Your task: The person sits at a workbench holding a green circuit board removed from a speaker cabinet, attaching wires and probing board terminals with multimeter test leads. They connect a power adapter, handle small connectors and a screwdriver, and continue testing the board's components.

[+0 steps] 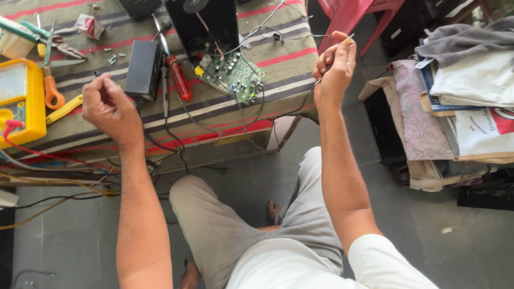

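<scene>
While the person sits with knees bent before a low table (278,64) covered in a striped cloth, both forearms are raised off the lap. The right hand (334,67), up at about one o'clock in the view, is curled shut with the fingertips pinched on a thin dark wire (300,104); a short pale end sticks out past the fingertips, and the wire runs down from the wrist toward nine o'clock, across the table edge, toward a green circuit board (234,76). The left hand (110,107), at about ten o'clock, is a loose fist with the back of the hand toward the camera; I cannot tell whether anything is inside it. It hangs just beside a small black box (143,69) that lies on the cloth at its one o'clock.

Between the two hands, from the box toward three o'clock, lie one red-handled screwdriver (179,80) and the one circuit board, with a tangle of thin leads looping around the board. A black speaker case (211,24) stands at twelve o'clock of the board. Far at nine o'clock sits one yellow meter (21,99) with a red lead, and next to it a pair of orange-handled scissors (51,85). A few small screws (113,58) are scattered near the top of the cloth. At three o'clock of the right hand, well apart, a stack of folded cloth and papers (466,91) rests on the floor side, and a red plastic chair (353,16) stands at twelve o'clock.
</scene>
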Available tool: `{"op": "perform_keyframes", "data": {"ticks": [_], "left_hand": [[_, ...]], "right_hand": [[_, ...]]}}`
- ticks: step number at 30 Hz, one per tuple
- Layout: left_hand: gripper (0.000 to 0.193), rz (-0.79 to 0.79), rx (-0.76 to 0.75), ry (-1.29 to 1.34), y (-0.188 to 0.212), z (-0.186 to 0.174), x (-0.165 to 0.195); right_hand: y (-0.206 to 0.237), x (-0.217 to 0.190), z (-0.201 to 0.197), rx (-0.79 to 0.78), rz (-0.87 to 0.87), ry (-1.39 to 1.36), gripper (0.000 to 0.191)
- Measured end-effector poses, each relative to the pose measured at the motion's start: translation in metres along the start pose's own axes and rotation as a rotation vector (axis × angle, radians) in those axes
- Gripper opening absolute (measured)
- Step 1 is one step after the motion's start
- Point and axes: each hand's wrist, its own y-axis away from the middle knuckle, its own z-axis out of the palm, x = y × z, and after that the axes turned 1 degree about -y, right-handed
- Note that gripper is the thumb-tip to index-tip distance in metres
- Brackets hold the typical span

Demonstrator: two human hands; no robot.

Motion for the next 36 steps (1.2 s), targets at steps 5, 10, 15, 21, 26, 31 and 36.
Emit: {"op": "perform_keyframes", "data": {"ticks": [5,10,15,21,26,31,36], "left_hand": [[0.010,0.004,-0.008,0.012,0.002,0.000,-0.003],[0.010,-0.020,-0.015,0.033,0.004,0.000,-0.005],[0.009,-0.008,0.003,-0.014,0.002,0.001,-0.006],[0.009,-0.014,0.025,0.009,-0.002,0.002,-0.003],[0.009,-0.006,0.036,-0.011,-0.006,0.000,0.002],[0.007,0.000,0.039,-0.042,-0.010,-0.002,0.009],[0.007,-0.002,0.032,-0.042,-0.012,-0.003,0.014]], "right_hand": [[-0.001,-0.004,0.000,-0.002,0.027,-0.011,0.023],[0.000,-0.002,0.001,0.044,0.033,-0.001,0.040],[-0.005,0.000,0.004,0.057,0.052,-0.033,0.052],[-0.008,0.001,0.001,0.079,0.073,-0.023,0.052],[-0.008,-0.003,0.004,0.066,0.101,-0.079,0.055],[-0.005,-0.011,0.014,0.072,0.098,-0.064,0.056],[-0.002,-0.017,0.023,0.078,0.101,-0.062,0.057]]}}
